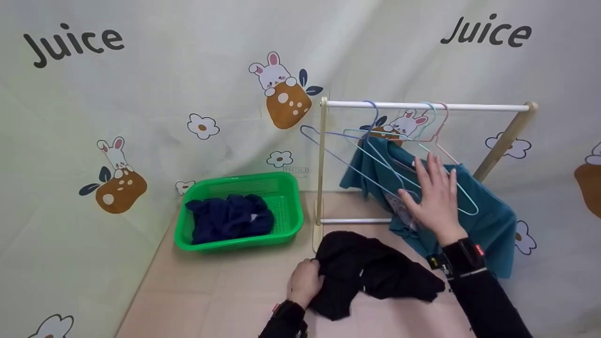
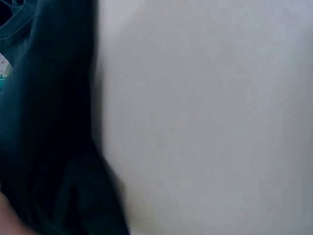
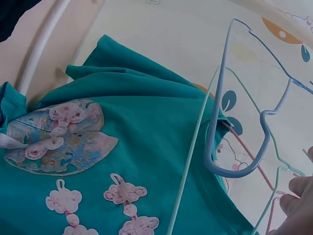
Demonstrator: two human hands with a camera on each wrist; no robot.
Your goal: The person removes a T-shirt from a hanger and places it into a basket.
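Observation:
My left hand [image 1: 304, 281] grips the left edge of a crumpled black garment [image 1: 340, 263] on the table; in the left wrist view that dark cloth [image 2: 54, 127] fills the left side. Fingers spread and straight, my right hand [image 1: 436, 199] is raised in front of the hangers on the rack. A teal shirt [image 1: 493, 220] hangs there on the pink hanger [image 3: 252, 159]. In the right wrist view its front shows a floral bow [image 3: 63, 132] and pink knotted trims. A blue hanger [image 3: 234, 173] and a mint hanger [image 3: 184, 186] overlap the shirt, bare of clothes.
A green basket [image 1: 296, 220] with a navy garment [image 1: 230, 218] in it stands left of the rack. The rack has a white top bar [image 1: 483, 107], a wooden post [image 1: 321, 164] and a low rail [image 1: 357, 220]. A printed curtain [image 1: 188, 56] surrounds the table.

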